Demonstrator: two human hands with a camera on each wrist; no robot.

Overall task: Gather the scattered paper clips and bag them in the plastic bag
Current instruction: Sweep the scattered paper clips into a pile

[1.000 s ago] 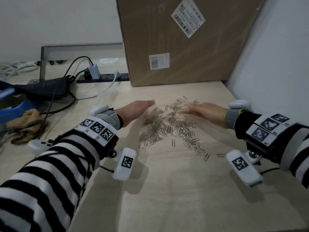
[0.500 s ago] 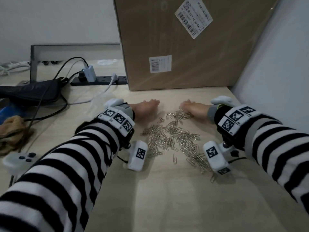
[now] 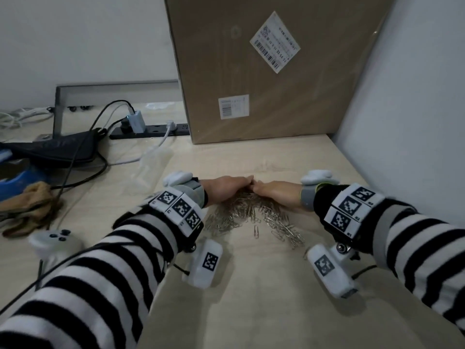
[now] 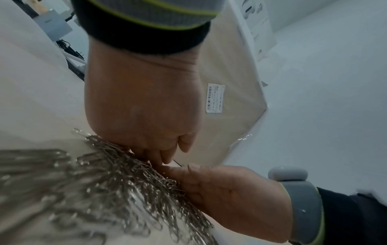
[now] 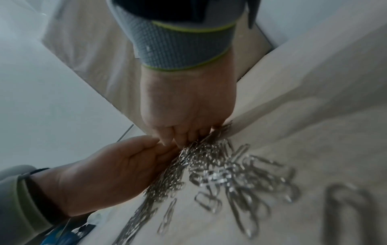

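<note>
My left hand (image 3: 224, 188) and right hand (image 3: 275, 191) lie on edge on the wooden table (image 3: 251, 298), fingertips touching at the far side of the paper clips (image 3: 251, 215), which spread toward me between my wrists. The clear plastic bag (image 3: 152, 162) lies to the left, before the cardboard box (image 3: 276, 71).

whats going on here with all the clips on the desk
A person is raking paper clips into a pile on the wooden desk. The left hand and right hand stand on edge behind the pile, fingertips touching, cupping it toward the person. A few clips lie loose at the near side. The plastic bag lies untouched to the left, so nothing is bagged yet.
</note>
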